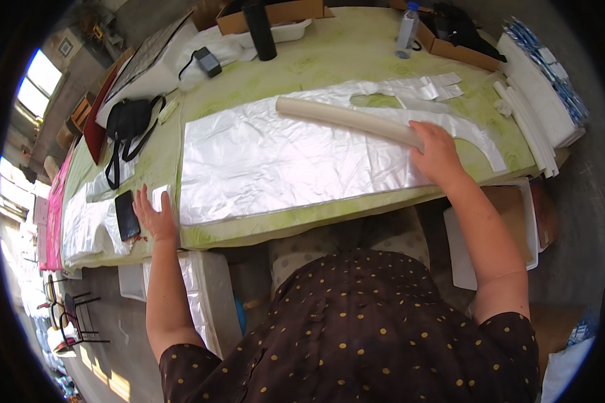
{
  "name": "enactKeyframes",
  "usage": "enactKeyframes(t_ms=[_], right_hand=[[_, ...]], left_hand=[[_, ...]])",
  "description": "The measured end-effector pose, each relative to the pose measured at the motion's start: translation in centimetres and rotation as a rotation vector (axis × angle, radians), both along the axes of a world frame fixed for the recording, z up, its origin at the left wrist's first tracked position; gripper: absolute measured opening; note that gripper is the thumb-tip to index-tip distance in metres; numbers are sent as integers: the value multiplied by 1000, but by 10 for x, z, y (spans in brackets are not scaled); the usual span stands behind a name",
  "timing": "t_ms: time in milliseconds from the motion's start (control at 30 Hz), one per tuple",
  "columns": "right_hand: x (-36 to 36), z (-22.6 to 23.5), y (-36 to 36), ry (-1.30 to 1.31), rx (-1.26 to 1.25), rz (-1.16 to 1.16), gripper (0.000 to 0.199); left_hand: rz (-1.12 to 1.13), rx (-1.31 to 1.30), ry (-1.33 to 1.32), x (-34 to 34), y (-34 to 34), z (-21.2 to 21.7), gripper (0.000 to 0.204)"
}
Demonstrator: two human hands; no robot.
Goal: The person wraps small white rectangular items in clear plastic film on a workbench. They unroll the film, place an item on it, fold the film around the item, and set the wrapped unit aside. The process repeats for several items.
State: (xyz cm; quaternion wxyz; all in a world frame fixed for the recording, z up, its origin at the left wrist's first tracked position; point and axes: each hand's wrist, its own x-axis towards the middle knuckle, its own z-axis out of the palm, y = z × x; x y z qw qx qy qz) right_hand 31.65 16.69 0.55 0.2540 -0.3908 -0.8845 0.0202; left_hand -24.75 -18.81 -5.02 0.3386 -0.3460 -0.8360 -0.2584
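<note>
The right hand (438, 153) lies palm down, fingers (420, 127) spread and gripping nothing, resting on the near end of a pale rolled tube (346, 118) that lies across a stack of clear plastic bags (275, 161). The left hand (154, 218) is flat and released too, at the stack's nine o'clock edge, just beside a black phone (127, 215). All of it sits on a green surface (329, 57). At twelve o'clock an open cardboard box (282, 13) has a black cylinder (259, 30) standing before it; at one o'clock another box (460, 50) holds a dark bag (458, 27). A black pouch (128, 121) lies at ten o'clock.
</note>
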Motion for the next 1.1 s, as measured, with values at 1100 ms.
enactKeyframes(t_ms=[1100], right_hand=[[21,-23,-111,658,-1510,155,56]], left_hand=[[-1158,-672,-426,398,265,90,41]])
